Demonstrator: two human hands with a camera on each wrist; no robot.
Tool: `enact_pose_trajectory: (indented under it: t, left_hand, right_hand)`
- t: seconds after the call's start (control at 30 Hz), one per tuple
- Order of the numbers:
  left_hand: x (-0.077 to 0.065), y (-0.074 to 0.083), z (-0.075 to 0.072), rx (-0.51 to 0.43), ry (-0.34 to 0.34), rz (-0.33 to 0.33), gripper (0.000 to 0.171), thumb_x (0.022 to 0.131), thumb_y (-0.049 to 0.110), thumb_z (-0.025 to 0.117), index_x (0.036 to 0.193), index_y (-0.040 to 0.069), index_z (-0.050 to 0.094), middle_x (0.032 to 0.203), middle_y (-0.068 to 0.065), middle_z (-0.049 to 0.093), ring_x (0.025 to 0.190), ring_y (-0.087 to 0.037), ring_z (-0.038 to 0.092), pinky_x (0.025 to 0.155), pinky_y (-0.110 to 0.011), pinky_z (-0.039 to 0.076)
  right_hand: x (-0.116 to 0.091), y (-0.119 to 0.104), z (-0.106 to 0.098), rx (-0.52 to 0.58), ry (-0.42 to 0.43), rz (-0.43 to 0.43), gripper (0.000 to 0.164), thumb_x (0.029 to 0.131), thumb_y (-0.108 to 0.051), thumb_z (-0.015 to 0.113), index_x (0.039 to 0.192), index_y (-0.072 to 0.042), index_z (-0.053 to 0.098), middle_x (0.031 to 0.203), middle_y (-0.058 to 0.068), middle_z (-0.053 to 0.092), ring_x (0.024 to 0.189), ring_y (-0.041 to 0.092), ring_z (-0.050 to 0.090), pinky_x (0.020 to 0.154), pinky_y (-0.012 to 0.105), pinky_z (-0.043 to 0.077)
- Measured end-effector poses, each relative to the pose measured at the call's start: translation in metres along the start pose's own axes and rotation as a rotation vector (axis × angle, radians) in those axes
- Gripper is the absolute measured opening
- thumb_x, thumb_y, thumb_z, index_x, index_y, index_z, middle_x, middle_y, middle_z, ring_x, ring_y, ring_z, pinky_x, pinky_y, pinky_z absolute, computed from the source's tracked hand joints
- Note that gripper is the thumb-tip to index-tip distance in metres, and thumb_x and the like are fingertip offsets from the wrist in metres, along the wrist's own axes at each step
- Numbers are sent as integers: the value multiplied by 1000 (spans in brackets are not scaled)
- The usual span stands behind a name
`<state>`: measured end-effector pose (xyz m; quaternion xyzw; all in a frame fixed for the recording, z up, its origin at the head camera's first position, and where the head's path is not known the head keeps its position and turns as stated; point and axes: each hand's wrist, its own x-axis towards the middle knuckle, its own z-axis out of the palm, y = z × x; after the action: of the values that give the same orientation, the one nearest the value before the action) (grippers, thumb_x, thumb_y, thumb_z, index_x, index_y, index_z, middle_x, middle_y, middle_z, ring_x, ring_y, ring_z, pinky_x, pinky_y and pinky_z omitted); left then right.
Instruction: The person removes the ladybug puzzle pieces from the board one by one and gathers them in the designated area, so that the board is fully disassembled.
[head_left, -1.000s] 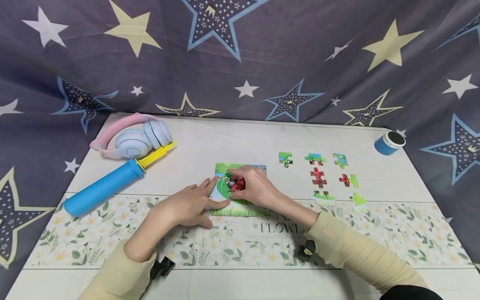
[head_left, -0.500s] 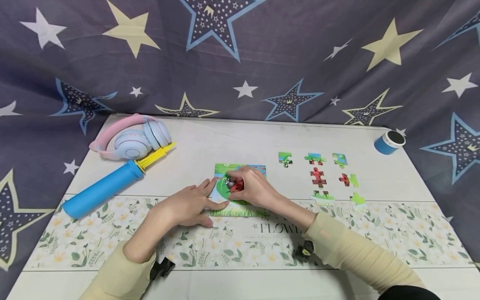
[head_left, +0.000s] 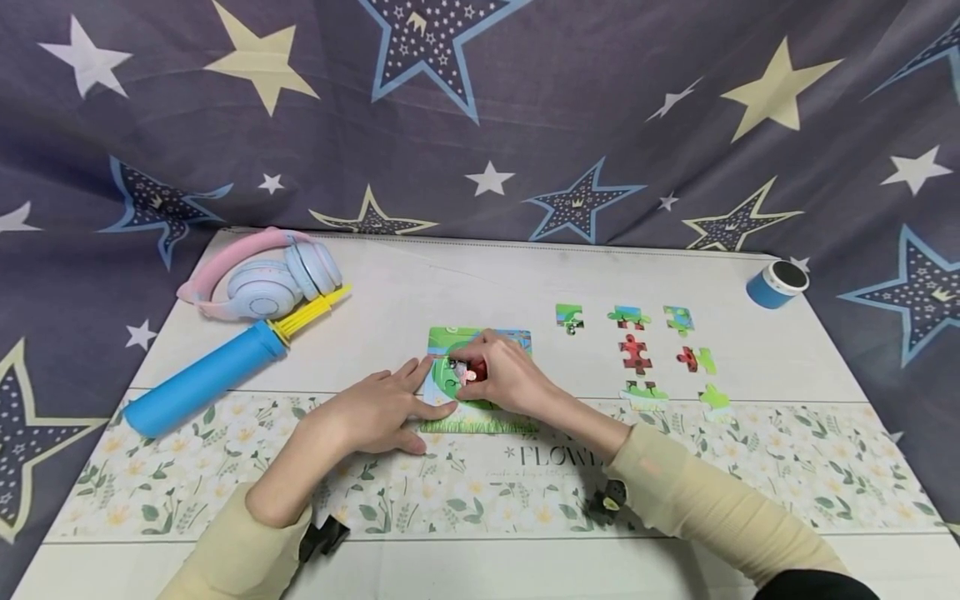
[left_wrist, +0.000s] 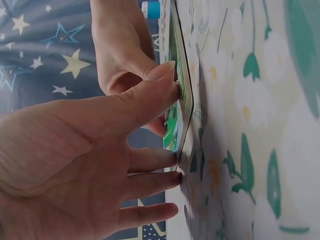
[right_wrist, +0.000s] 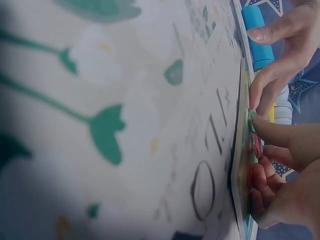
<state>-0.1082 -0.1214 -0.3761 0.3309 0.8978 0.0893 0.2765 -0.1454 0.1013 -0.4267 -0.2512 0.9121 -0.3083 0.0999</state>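
A flat jigsaw board [head_left: 480, 426] with a green and blue picture lies on the table in front of the person. My right hand [head_left: 513, 377] is over it and pinches a jigsaw piece [head_left: 467, 372] with part of a ladybird on it, low against the board's left half. In the right wrist view, the red side of the piece [right_wrist: 258, 146] shows between thumb and fingers. My left hand [head_left: 381, 411] has its fingers spread and touches the board's left edge. The right hand hides much of the board's middle.
Several loose jigsaw pieces [head_left: 636, 354] lie in rough columns to the right of the board. Pink and blue headphones [head_left: 264, 287] and a blue pump with a yellow nozzle [head_left: 206, 379] lie at left. A small blue cylinder [head_left: 777, 284] stands at far right.
The jigsaw piece in my right hand has shifted its angle slightly, so its ladybird picture now looks paler with glare. Both hands stay almost in the same place.
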Motion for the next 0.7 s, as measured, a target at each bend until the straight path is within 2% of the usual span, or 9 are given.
enact_pose_trajectory:
  t: [0.23, 0.47, 0.7]
  left_hand:
    - [0, 1, 0, -5, -4, -14, 58, 95, 36, 72, 150, 30, 54, 172, -26, 10, 158, -47, 20, 122, -64, 30]
    - [0, 1, 0, -15, -10, -17, 58, 95, 36, 72, 150, 29, 54, 172, -25, 9, 158, -46, 19, 123, -64, 30]
    - [0, 1, 0, -14, -10, -17, 58, 96, 36, 72, 150, 29, 54, 172, -25, 9, 158, -46, 19, 123, -64, 30]
  right_hand:
    - [-3, 2, -2, -13, -30, -29, 51, 89, -22, 82, 137, -11, 68, 125, 10, 65, 99, 19, 58, 76, 28, 49]
    - [-4, 4, -2, -15, -29, -92, 49, 92, -18, 79, 139, -7, 66, 124, 10, 64, 98, 19, 57, 76, 27, 49]
    - [-3, 4, -3, -61, -33, -153, 54, 90, -19, 80, 139, -3, 64, 121, 9, 64, 95, 18, 56, 75, 27, 45]
